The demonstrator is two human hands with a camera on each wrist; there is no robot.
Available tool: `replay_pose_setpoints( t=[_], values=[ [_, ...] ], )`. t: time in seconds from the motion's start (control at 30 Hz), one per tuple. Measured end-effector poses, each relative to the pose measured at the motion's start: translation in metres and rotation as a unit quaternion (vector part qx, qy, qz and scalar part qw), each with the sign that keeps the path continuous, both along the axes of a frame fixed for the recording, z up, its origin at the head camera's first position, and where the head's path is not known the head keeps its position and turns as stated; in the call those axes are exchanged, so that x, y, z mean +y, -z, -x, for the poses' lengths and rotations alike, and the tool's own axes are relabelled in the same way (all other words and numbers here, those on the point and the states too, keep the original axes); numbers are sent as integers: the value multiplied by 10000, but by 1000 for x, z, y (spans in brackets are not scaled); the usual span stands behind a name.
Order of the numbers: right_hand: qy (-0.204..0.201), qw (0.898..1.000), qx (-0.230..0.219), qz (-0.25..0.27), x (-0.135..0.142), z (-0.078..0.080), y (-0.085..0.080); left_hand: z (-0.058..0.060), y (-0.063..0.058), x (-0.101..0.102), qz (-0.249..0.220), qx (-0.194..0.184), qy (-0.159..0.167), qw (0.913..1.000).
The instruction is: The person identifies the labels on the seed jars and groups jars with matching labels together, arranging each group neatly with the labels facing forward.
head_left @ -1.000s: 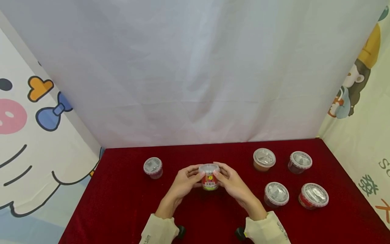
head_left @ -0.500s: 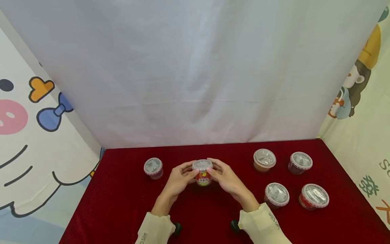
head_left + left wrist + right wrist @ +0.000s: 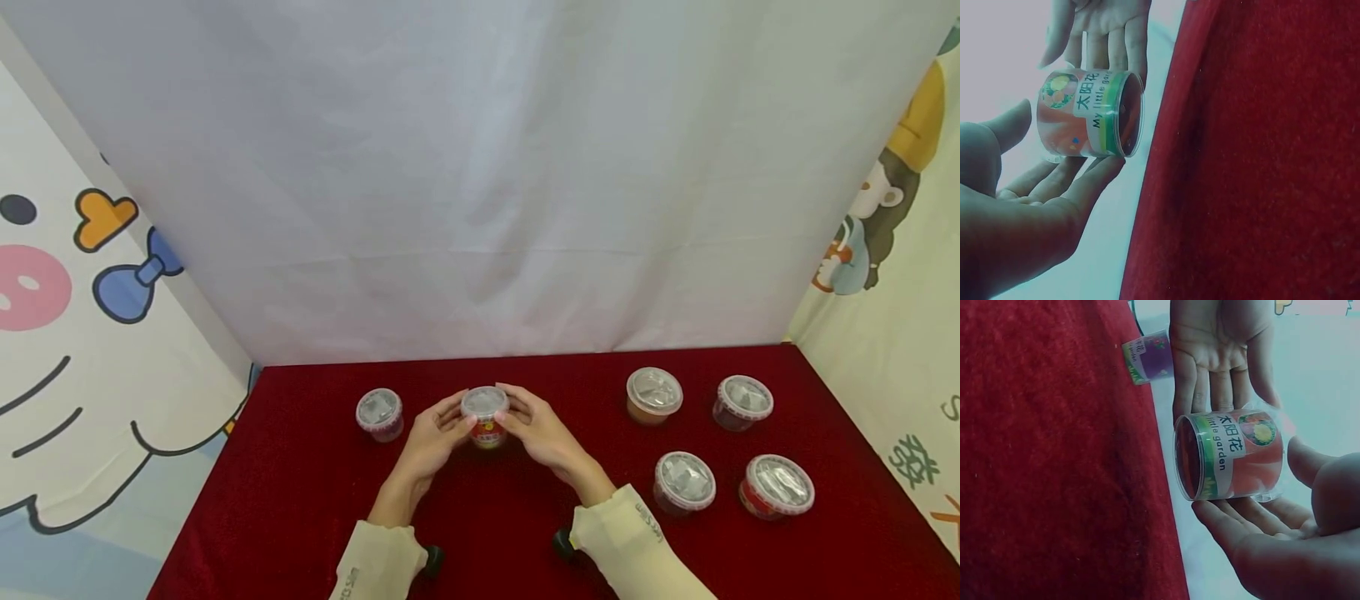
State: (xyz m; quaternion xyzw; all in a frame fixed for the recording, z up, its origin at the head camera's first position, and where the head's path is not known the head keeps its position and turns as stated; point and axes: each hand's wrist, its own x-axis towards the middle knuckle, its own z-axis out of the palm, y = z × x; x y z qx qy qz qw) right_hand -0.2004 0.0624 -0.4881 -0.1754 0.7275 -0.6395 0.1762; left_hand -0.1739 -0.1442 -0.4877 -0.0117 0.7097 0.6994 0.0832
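Between my two hands is a small clear plastic cup (image 3: 487,427) with a red, flower-printed "My little garden" label and a clear lid. My left hand (image 3: 433,433) holds it from the left and my right hand (image 3: 542,429) from the right, each with thumb in front and fingers behind. In the left wrist view the cup (image 3: 1079,115) shows its base, raised off the red cloth. The right wrist view has the same cup (image 3: 1235,453) with fingers supporting both sides. A purple-labelled lidded cup (image 3: 380,415) stands to the left of my left hand.
On the right of the red-clothed table (image 3: 300,500) stand several more lidded cups: one brownish (image 3: 654,396), one dark (image 3: 742,403), one in front (image 3: 684,483) and one red-sided (image 3: 776,487). A white curtain (image 3: 450,183) hangs behind, with printed cloths at both sides.
Both hands have carried the cup left and toward the back of the table, keeping their hold on it. The other cups stay in place.
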Motion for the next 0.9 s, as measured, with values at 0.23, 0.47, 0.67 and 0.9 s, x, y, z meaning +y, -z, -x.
replay_pose_setpoints(
  t=[0.23, 0.47, 0.67, 0.9],
  values=[
    [-43, 9999, 139, 10, -6, 5, 5, 5, 5, -5, 87, 25, -20, 10000],
    [31, 10000, 55, 41, -11, 9, 8, 10, 12, -9, -1, -41, 13, 10000],
    [104, 9999, -18, 30, -14, 12, 12, 14, 17, -11, -119, -116, 90, 9998],
    [60, 9999, 87, 9, -17, 15, 14, 14, 18, -13, -173, -78, 121, 9997]
  ],
)
